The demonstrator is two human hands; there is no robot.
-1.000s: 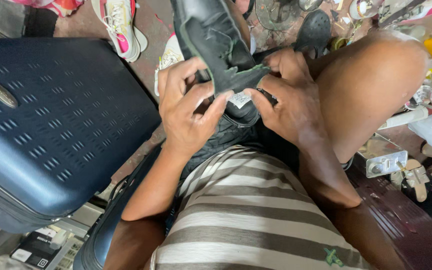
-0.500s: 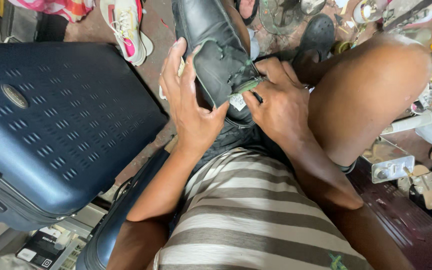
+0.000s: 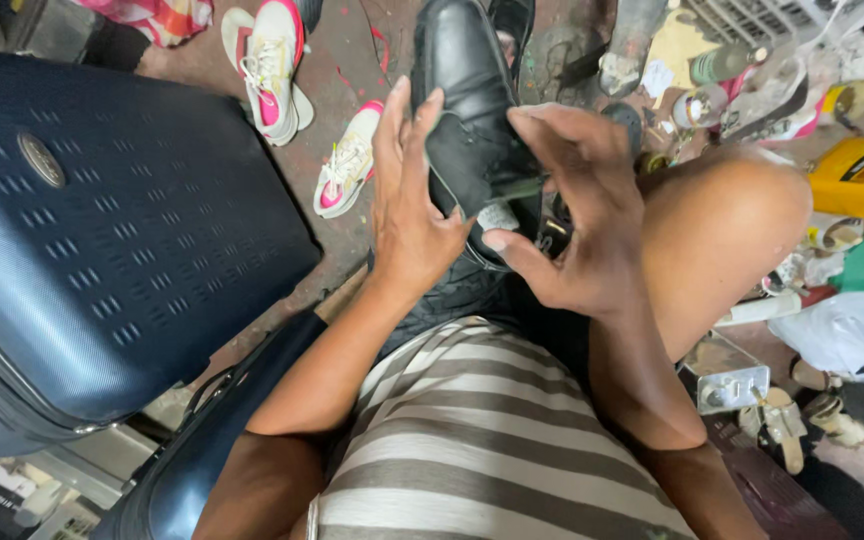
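Hands work over the lap: left hand (image 3: 412, 215) cradles the black leather shoe (image 3: 472, 120), fingers spread along its side; right hand (image 3: 577, 215) pinches at the lifted green-edged lining. Repair looks midway, lining not yet seated.

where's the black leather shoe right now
In the head view the black leather shoe sits top centre, held between the left hand and the right hand, above the raised knee and right of the dark blue hard-shell suitcase.
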